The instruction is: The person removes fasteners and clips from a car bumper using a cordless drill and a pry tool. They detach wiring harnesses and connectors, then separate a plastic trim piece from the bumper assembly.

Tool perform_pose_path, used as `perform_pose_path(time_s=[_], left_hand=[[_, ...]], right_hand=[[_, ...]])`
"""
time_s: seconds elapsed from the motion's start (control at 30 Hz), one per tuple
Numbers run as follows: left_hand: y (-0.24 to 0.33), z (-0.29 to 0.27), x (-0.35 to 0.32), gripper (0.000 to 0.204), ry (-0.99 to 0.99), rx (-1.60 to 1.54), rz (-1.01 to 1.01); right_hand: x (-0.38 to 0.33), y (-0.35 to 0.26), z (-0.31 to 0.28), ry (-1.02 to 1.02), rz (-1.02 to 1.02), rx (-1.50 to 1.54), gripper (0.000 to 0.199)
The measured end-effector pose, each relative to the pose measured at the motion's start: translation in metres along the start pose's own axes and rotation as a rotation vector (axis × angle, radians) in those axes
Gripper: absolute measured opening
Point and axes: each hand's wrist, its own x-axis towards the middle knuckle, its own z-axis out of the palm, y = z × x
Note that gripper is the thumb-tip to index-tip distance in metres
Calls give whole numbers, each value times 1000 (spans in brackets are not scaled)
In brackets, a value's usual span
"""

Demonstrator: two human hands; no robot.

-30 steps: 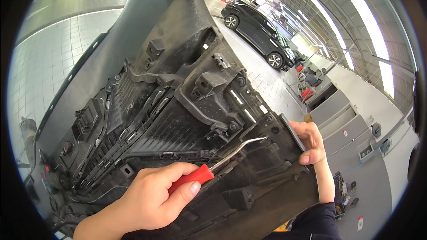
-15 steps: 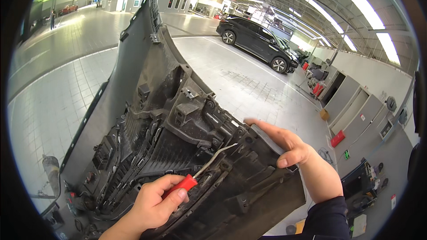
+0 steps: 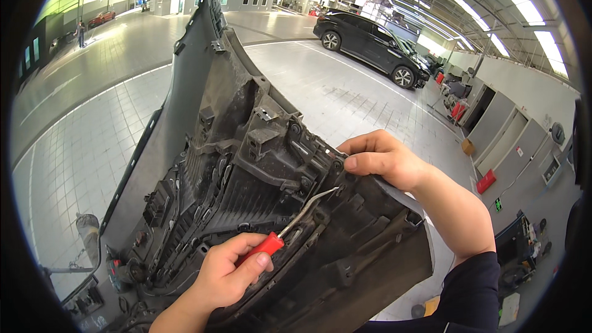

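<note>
Item: car bumper cover (image 3: pixel 203 148), dark grey plastic, held up on edge with its ribbed inner face toward the viewer. It runs from the near centre up to the far left, over a tiled workshop floor (image 3: pixel 80 142).

Item: trim-removal tool (image 3: pixel 296 219), red handle with a bent metal shaft. The tip lies at a fastening point on the inner bracket (image 3: pixel 290 160), just beside the bumper's right edge.

Left hand (image 3: pixel 231 271): grip closed around the tool's red handle, near the lower middle of the bumper's inner face.

Right hand (image 3: pixel 379 157): grip closed over the bumper's right edge, thumb on the inner side, fingers curled over the rim, just beyond the tool's tip.

State of work, as judged: prying at one fastener is under way. The tool is in place, but the bracket sits on the bumper with no visible gap, so the release looks unfinished. Other brackets and a wiring loom (image 3: pixel 166 222) toward the near left remain attached. No loose clips or removed parts can be seen.

Surroundings: black car (image 3: pixel 370 46) parked at the far right; red equipment (image 3: pixel 485 180) by the right wall.
</note>
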Motion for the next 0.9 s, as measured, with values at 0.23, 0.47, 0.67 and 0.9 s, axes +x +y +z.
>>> perform_pose_path(time_s=[0.23, 0.47, 0.67, 0.9], left_hand=[[-3, -3, 0, 29, 13, -43, -2], [12, -8, 2, 32, -11, 37, -72], [17, -14, 5, 34, -86, -70, -170], [16, -16, 10, 33, -130, -29, -140]], right_hand=[[3, 4, -12, -51, -82, -169, 39], [3, -1, -9, -28, -50, -180, 39], [2, -4, -5, -51, -59, -84, 39], [-5, 1, -7, -21, -42, -39, 44]])
